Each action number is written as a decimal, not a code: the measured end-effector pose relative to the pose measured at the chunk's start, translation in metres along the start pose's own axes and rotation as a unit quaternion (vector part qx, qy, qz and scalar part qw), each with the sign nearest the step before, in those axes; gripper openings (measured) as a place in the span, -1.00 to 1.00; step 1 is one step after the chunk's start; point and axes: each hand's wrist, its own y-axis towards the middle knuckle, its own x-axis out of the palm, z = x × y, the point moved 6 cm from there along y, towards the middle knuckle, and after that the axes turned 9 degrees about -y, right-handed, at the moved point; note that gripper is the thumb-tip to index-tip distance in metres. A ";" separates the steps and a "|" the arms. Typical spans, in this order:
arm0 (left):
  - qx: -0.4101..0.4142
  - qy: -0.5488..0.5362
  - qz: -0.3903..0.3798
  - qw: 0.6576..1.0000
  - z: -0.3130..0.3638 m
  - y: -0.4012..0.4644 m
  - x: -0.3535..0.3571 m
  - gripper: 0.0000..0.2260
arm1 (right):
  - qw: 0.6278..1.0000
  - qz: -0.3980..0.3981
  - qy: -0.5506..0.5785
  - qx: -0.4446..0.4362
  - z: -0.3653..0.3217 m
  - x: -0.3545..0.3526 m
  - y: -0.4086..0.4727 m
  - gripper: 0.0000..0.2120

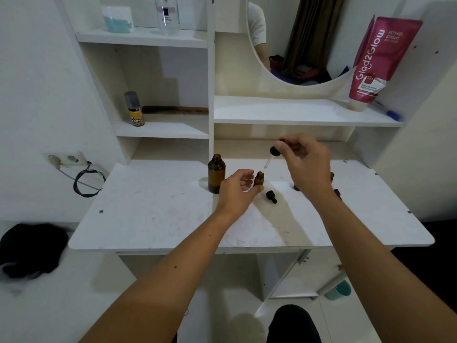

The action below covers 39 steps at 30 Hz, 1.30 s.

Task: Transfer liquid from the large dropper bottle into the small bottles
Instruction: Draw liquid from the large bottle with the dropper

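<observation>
A large amber bottle (216,173) stands uncapped on the white table (153,214). Just right of it my left hand (236,191) grips a small amber bottle (259,179), which is upright and uncapped. My right hand (305,164) pinches the black bulb of a glass dropper (271,155), tilted with its tip just above the small bottle's mouth. A small black dropper cap (271,196) lies on the table in front of the small bottle. Another small amber bottle (331,176) peeks out behind my right hand, mostly hidden.
Shelves rise behind the table: a yellow spray can (134,110) and a comb (175,110) on the left, a pink tube (378,60) and a pen on the right below a round mirror (296,38). A wall socket with a cable (86,179) sits at left.
</observation>
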 end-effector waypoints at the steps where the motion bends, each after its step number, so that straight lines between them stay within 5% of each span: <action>1: 0.001 0.003 0.000 1.000 0.001 0.003 0.002 -0.54 | 1.000 -0.002 -0.002 -0.002 0.002 0.003 -0.001 -0.85; 9: 0.027 0.012 -0.003 1.000 -0.004 0.010 0.005 -0.73 | 0.998 -0.033 -0.050 -0.009 0.017 0.027 -0.006 -0.89; 39: 0.040 0.058 -0.019 0.997 -0.003 0.007 0.006 -0.66 | 0.997 -0.042 -0.062 0.012 0.011 0.025 -0.004 -0.85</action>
